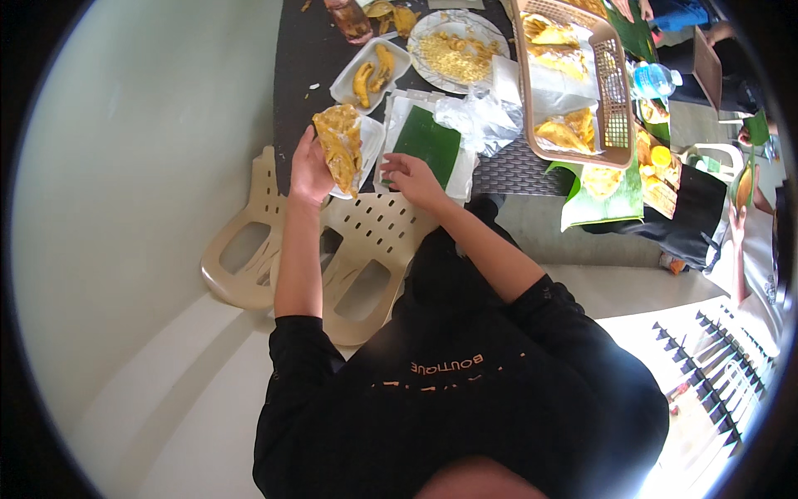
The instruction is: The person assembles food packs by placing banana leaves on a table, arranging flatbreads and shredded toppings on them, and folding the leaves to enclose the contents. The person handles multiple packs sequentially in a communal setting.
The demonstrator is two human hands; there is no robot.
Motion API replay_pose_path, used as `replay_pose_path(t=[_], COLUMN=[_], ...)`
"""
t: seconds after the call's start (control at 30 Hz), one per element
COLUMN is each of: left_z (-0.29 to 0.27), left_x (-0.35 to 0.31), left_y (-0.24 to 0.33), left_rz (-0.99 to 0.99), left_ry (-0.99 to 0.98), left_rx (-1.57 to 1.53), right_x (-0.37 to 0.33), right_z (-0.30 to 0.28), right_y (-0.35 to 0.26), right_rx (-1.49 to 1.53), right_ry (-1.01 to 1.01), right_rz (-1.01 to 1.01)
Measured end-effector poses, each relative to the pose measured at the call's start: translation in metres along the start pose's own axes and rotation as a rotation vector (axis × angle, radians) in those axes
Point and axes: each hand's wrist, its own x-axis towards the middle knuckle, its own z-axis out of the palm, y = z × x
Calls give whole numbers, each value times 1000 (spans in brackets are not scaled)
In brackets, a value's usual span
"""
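My left hand (309, 170) grips the side of a flat, golden-brown fried piece of food (338, 143) with a rough, blotchy surface. A white foam tray (371, 143) shows behind and beside this piece. My right hand (417, 180) hovers at the near edge of a cut dark green banana leaf (432, 141), its fingers loosely bent and apart. Under the leaf lies white paper (401, 110). Whether my right fingertips touch the leaf or paper, I cannot tell.
Beyond stand a foam tray (337, 90) of yellow fried pieces and a plate (432, 81) of yellow crumbs. Crumpled clear plastic (478, 121) lies beside a brown basket (532, 125) of folded fried food. Beige plastic chairs (386, 218) stand at the table's near edge. Other people work at right.
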Motion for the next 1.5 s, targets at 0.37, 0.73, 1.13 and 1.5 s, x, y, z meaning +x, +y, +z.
replay_pose_path(t=[0.37,0.73,1.13,1.5], left_z=[33,14,-16,-17], left_x=[49,58,97,106], left_y=[-87,-101,-118,-123], left_rz=[-130,-124,-137,-185], left_ry=[43,-69,51,98], left_rx=[132,96,94,122], right_x=[-35,-4,46,12], right_z=[-79,-88,-148,-110], right_y=[19,6,10,30], right_rx=[-545,-682,-210,-334], right_ry=[629,668,701,578], right_rz=[-61,39,145,-5])
